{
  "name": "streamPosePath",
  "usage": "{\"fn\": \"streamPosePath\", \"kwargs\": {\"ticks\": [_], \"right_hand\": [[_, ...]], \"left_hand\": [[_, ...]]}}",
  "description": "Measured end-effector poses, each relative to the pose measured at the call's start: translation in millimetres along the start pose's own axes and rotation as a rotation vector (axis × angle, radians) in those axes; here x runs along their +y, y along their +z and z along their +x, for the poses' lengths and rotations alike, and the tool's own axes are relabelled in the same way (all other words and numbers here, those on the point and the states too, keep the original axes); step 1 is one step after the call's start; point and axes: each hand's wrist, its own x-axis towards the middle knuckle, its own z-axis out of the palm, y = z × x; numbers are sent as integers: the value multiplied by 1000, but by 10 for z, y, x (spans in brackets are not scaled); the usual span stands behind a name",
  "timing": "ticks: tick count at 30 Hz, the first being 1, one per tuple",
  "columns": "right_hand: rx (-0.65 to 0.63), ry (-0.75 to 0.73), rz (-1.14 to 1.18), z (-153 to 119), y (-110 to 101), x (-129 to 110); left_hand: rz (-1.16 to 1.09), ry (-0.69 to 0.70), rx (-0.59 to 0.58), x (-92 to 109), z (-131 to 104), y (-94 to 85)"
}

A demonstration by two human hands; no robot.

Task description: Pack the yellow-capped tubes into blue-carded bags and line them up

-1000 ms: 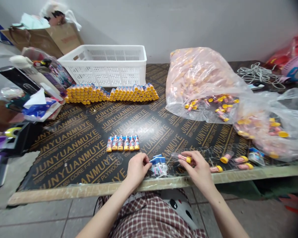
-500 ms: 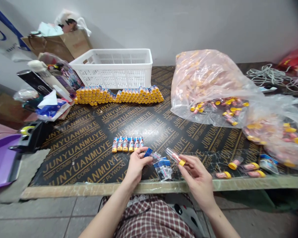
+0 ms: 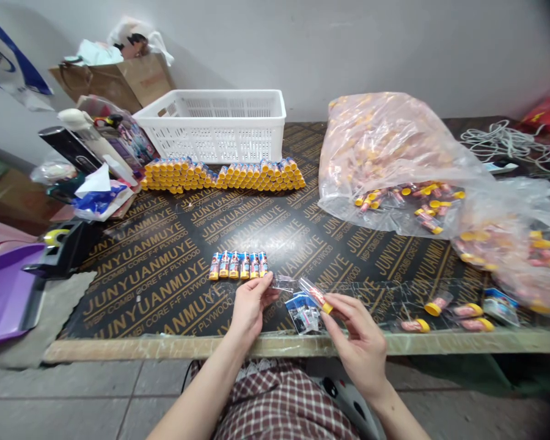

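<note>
My left hand [image 3: 249, 308] pinches a small clear plastic sleeve [image 3: 283, 283] between thumb and fingertips. In my right hand [image 3: 357, 336] is a clear tube [image 3: 312, 292] with pink pieces inside and a yellow cap, gripped at the cap end. The tube tilts toward the sleeve, its clear end close to the sleeve's right edge; whether they touch I cannot tell. Below both lies a small pile of blue-and-clear printed sleeves [image 3: 304, 315] on the tabletop. Just beyond my left hand, several blue-labelled tubes [image 3: 239, 264] with yellow caps line up side by side.
A white plastic basket [image 3: 220, 137] stands at the back, with stacked labelled tubes [image 3: 252, 176] before it. To the right, a big clear bag [image 3: 385, 140] spills yellow-capped tubes. Loose tubes [image 3: 467, 310] lie near the front edge. Bottles [image 3: 80, 125] and a purple dustpan [image 3: 9, 293] are left.
The sleeve in my left hand has turned; its blue part no longer shows, and its clear part points at the tube. My right hand has moved slightly left with the tube.
</note>
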Motion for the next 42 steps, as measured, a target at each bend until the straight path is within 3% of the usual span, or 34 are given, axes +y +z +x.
{"fn": "streamPosePath", "kwargs": {"ticks": [5, 9, 19, 27, 42], "right_hand": [[-87, -29, 22, -2, 43, -10], [-209, -10, 90, -25, 82, 11], [-216, -91, 37, 11, 114, 86], [-456, -56, 199, 44, 42, 94], [-344, -33, 362, 4, 130, 85]], "left_hand": [[49, 44, -20, -41, -28, 17], [47, 82, -129, -41, -87, 64], [209, -151, -380, -67, -266, 112], [254, -241, -458, -141, -339, 141], [255, -242, -484, -165, -354, 117]]}}
